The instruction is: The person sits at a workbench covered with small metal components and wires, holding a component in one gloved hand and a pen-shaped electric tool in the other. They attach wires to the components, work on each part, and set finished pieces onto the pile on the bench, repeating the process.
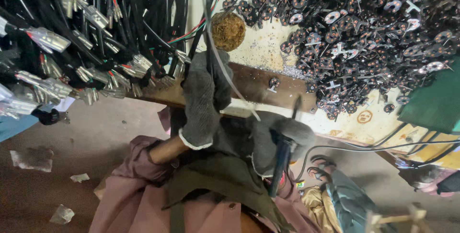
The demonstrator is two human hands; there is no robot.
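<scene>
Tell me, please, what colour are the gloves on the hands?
Grey knit gloves, seen best in the head view.

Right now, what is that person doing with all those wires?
A person wearing grey gloves is working at a bench. The left hand holds a few thin wires up near a brown fuzzy ball. The right hand grips a dark-handled tool. A big bundle of black cables with metal ends hangs on the left, and a pile of small dark metal pieces covers the bench.
</scene>
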